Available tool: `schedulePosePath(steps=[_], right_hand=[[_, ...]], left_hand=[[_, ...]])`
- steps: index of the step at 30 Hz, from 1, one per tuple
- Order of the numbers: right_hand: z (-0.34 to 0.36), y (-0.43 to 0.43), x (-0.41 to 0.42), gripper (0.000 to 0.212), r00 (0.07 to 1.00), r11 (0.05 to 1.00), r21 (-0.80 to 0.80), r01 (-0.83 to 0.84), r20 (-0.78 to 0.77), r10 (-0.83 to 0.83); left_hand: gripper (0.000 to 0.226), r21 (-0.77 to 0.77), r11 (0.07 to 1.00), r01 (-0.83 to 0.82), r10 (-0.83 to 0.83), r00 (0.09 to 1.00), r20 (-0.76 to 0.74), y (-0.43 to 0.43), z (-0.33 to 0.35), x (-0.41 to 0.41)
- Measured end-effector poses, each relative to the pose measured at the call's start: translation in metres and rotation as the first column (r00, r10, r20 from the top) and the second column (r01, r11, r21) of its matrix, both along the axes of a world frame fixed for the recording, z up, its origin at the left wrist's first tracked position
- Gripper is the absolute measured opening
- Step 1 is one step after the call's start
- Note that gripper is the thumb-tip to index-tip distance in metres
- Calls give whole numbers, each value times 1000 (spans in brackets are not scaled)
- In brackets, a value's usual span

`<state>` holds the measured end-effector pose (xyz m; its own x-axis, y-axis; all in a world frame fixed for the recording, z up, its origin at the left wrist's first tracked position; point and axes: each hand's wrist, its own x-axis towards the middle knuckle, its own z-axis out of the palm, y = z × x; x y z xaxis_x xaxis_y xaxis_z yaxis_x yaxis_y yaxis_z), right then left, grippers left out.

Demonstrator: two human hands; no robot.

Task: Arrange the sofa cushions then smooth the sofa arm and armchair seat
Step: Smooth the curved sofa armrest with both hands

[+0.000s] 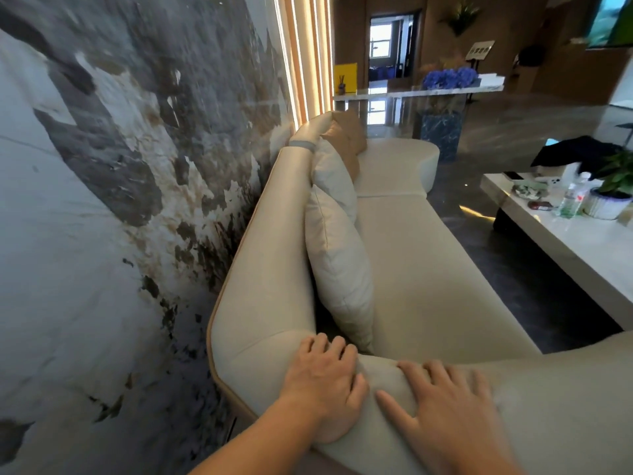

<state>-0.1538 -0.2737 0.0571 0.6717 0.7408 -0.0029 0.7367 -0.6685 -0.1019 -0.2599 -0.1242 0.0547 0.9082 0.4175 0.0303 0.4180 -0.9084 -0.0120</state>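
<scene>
Both hands lie flat on the cream sofa arm [394, 382] at the near end of the sofa. The left hand [323, 378] rests palm down where the arm meets the backrest, fingers spread and curling slightly over the inner edge; nothing is held in its grip, which is loose and wide. The right hand [445, 402] lies just beside it, apart by a narrow strip of upholstery, palm down, fingers fanned toward the seat, grip likewise wide and empty. The leather bulges a little between the two hands.

Along the backrest [270, 217] the cushions stand on edge in a row. Nearest is a cream cushion [339, 265], leaning against the backrest with its lower corner just beside the left hand's fingertips. Behind it a second cream cushion [334, 176] overlaps the first, then a tan cushion [346, 138] at the far end (a second tan one may sit behind it; cannot tell). The seat [421, 262] is bare.

The sofa stands against a mottled grey and white wall [102, 166]. To the right, well apart across dark floor, a white low surface [582, 248] carries a potted plant [613, 190], a clear bottle [570, 200] and small items too blurred to name.
</scene>
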Motion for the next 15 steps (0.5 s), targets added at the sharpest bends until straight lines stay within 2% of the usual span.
schedulePosePath(steps=[3, 6, 10, 15], right_hand=[[-1, 2, -2, 86, 999, 1000, 24, 16, 34, -16], [-5, 9, -9, 82, 994, 995, 27, 99, 49, -101], [-9, 24, -23, 80, 981, 981, 41, 190, 32, -192], [-9, 48, -53, 77, 980, 980, 10, 200, 0, -200]], left_hand=[[60, -39, 998, 39, -38, 999, 36, 6, -3, -3], [68, -91, 989, 121, -116, 991, 60, 15, -6, -9], [65, -143, 977, 160, -147, 984, 99, 30, -6, -21], [52, -75, 970, 231, -226, 971, 73, 57, -2, -47]])
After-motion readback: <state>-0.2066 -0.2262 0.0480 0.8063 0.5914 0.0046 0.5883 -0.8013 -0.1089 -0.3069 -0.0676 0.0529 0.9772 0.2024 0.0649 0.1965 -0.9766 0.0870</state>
